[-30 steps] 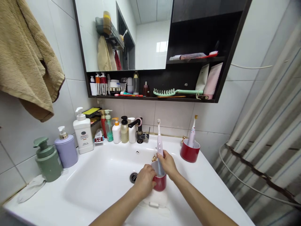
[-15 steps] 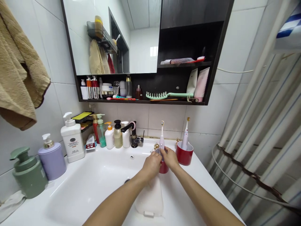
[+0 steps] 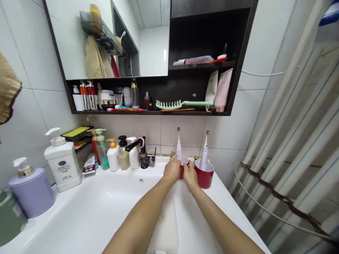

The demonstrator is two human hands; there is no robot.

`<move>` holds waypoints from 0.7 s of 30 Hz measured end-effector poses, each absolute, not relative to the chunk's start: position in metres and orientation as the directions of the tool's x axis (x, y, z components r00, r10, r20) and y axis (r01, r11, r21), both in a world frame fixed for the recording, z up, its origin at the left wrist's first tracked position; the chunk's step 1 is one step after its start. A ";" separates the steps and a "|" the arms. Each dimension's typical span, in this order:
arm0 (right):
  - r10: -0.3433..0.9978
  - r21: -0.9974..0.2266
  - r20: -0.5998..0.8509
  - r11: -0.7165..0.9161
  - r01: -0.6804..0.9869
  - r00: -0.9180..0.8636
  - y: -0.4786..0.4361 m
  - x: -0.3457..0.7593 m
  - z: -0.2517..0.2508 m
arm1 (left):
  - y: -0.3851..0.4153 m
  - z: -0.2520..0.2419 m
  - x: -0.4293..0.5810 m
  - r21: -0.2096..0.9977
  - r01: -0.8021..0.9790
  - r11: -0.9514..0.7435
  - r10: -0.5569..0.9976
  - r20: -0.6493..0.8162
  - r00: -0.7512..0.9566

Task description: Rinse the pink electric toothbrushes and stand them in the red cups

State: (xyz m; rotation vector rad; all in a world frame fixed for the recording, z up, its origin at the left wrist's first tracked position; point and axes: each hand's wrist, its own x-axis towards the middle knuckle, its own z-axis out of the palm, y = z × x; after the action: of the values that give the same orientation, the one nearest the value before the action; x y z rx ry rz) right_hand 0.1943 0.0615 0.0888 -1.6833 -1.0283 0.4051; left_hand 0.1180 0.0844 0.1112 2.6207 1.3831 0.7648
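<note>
A red cup (image 3: 181, 173) stands on the sink's right rim with both hands around it. My left hand (image 3: 172, 171) is closed on its left side, fingertips partly hidden. From the right, my right hand (image 3: 190, 175) presses its fingers against the same cup. A pale pink electric toothbrush (image 3: 178, 148) stands upright inside that cup, its lower handle hidden by the rim. Just right of my right hand is a second, larger red cup (image 3: 204, 178) holding another electric toothbrush (image 3: 204, 157), slightly tilted. Below my forearms lies a whitish, long translucent case (image 3: 166, 225).
The white basin (image 3: 100, 208) lies left of my arms, with a black faucet (image 3: 143, 155) behind it. Several pump bottles, including a white bottle (image 3: 63, 162), line the left and back rim. A dark cabinet (image 3: 148, 113) overhangs the rim; pipes (image 3: 286, 158) stand at right.
Both hands have lowered from the toothbrush handle to the cup's sides. The cup and toothbrush sit farther back toward the wall. The view has shifted right.
</note>
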 end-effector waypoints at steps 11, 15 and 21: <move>0.795 -0.915 0.303 0.088 0.395 0.525 0.045 0.186 0.087 | 0.081 0.114 0.109 0.472 0.669 -0.574 0.799 0.504 0.329; 0.808 -0.907 0.375 0.218 0.361 0.454 0.018 0.177 0.104 | 0.054 0.128 0.093 0.896 0.230 -0.379 0.925 0.361 0.119; 0.826 -0.868 0.495 0.486 0.105 0.270 -0.025 0.153 0.149 | -0.003 0.163 0.071 0.854 -0.478 -0.206 0.811 0.422 0.404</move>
State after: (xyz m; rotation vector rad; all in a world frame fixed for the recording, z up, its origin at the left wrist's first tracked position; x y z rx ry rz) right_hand 0.1534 -0.0250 0.1494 -0.9690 -1.2193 0.6055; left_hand 0.0706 -0.0029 0.1630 1.3170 0.3362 1.2126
